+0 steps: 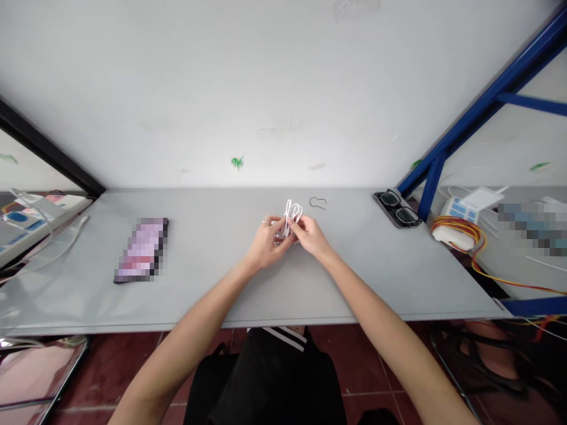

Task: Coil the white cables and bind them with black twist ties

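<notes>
White cable (292, 213), bunched in loops, sits over the grey table (354, 277), pinched narrowly between the fingers of my left hand (268, 241) and right hand (310, 236). If my pinch slackens, a loop could spring loose and snag the thin black wire (318, 202) just beyond. A dark tray (379, 199), far right, holds eyeglasses (397, 208).

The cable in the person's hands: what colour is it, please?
The cable is white; it shows best in the head view.
</notes>
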Demonstrator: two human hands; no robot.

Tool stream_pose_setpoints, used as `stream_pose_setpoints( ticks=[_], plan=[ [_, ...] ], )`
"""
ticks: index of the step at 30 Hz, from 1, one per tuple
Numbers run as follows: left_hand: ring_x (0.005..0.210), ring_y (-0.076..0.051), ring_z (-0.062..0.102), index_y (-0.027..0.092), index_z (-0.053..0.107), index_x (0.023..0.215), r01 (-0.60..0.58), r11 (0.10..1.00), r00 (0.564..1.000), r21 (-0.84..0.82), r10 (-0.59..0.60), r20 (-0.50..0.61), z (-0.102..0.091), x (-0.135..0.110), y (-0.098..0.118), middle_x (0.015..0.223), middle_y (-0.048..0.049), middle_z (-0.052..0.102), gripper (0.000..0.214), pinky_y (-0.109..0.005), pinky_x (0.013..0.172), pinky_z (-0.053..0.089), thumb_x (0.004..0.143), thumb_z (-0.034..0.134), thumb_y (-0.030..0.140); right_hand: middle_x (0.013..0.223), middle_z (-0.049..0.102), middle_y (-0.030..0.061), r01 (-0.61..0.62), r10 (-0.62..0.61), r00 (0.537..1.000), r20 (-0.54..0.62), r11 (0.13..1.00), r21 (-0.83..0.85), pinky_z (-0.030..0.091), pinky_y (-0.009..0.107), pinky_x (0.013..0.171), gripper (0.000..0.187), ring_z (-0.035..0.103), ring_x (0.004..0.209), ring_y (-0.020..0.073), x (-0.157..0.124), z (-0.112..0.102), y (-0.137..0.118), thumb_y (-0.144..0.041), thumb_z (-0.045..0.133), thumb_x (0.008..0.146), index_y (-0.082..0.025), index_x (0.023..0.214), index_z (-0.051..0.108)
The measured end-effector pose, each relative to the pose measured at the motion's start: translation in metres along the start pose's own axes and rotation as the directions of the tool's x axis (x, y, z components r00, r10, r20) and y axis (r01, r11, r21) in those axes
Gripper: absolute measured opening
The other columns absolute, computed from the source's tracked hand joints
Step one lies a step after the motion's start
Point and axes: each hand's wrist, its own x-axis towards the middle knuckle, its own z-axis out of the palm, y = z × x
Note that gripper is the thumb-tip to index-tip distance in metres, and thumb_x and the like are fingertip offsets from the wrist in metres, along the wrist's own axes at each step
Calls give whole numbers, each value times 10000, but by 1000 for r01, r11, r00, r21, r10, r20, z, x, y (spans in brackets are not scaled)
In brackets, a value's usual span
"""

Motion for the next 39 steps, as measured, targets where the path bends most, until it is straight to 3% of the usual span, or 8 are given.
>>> stream_pose_setpoints(
  ticks=[4, 7, 10, 14, 23, 28, 34, 39],
  plan=[
    [1191, -260, 480, 185, 526, 1379, -37, 997, 999, 71, 36, 15, 1, -2, 0, 1063, -150, 573, 522, -294, 764, 572, 897, 558, 384, 732, 586, 15, -2, 3, 1000, -23, 999, 39, 442, 289, 567, 429, 541, 642, 152, 4, -5, 1, -599, 657, 734, -190, 846, 589],
    [938, -181, 602, 172, 546, 1361, 39, 992, 994, 118, -26, -108, -5, -1, 2, 1226, -158, 530, 499, -305, 775, 549, 919, 525, 403, 737, 594, 15, 11, -11, 995, -95, 1000, 10, 435, 289, 567, 367, 536, 620, 149, 10, -17, 0, -556, 603, 785, -196, 850, 567],
    [733, -116, 593, 153, 608, 1277, 140, 987, 960, 84, -114, -254, -14, 2, 2, 1190, -136, 558, 436, -286, 689, 523, 945, 469, 399, 709, 596, 15, 53, -104, 974, -199, 968, -244, 392, 280, 581, 291, 505, 595, 138, 21, -38, 0, -478, 538, 837, -193, 784, 551],
    [648, -100, 580, 169, 692, 1090, 152, 988, 942, 28, -137, -307, -20, 6, -3, 988, -67, 608, 352, -266, 641, 487, 957, 430, 364, 668, 596, 21, -17, -171, 950, -262, 807, -590, 381, 292, 636, 213, 518, 615, 162, 38, -58, 8, -345, 482, 864, -193, 725, 538],
    [622, -97, 571, 177, 703, 972, 151, 988, 941, 36, -133, -311, -20, 6, -4, 900, -42, 633, 323, -249, 615, 451, 947, 438, 359, 1197, 599, 199, 0, -304, 931, -203, 554, -832, 414, 399, 944, 394, 531, 1122, 303, 46, -53, 29, -308, 498, 868, -112, 1198, 586],
    [637, -106, 578, 177, 693, 922, 148, 988, 941, 43, -128, -313, -20, 7, -5, 870, -36, 661, 314, -245, 623, 449, 941, 440, 361, 1132, 583, 159, 5, -279, 948, -156, 503, -864, 433, 389, 908, 395, 536, 1079, 298, 32, -50, 21, -408, 592, 837, -148, 1134, 614],
    [624, -114, 578, 174, 691, 904, 175, 984, 939, 41, -154, -306, -19, 7, -3, 762, -22, 664, 274, -229, 581, 437, 913, 463, 326, 978, 538, 91, 55, -226, 972, -67, 496, -866, 449, 333, 797, 96, 545, 844, 213, 32, -50, 21, -275, 628, 805, -180, 811, 617],
    [588, -107, 555, 169, 688, 902, 221, 975, 934, 33, -202, -296, -18, 7, -4, 777, -24, 684, 237, -232, 567, 438, 879, 490, 297, 1001, 537, 100, 63, -228, 972, -62, 501, -863, 453, 343, 819, 91, 552, 906, 231, 36, -50, 26, -242, 614, 817, -172, 872, 634]
  ],
)
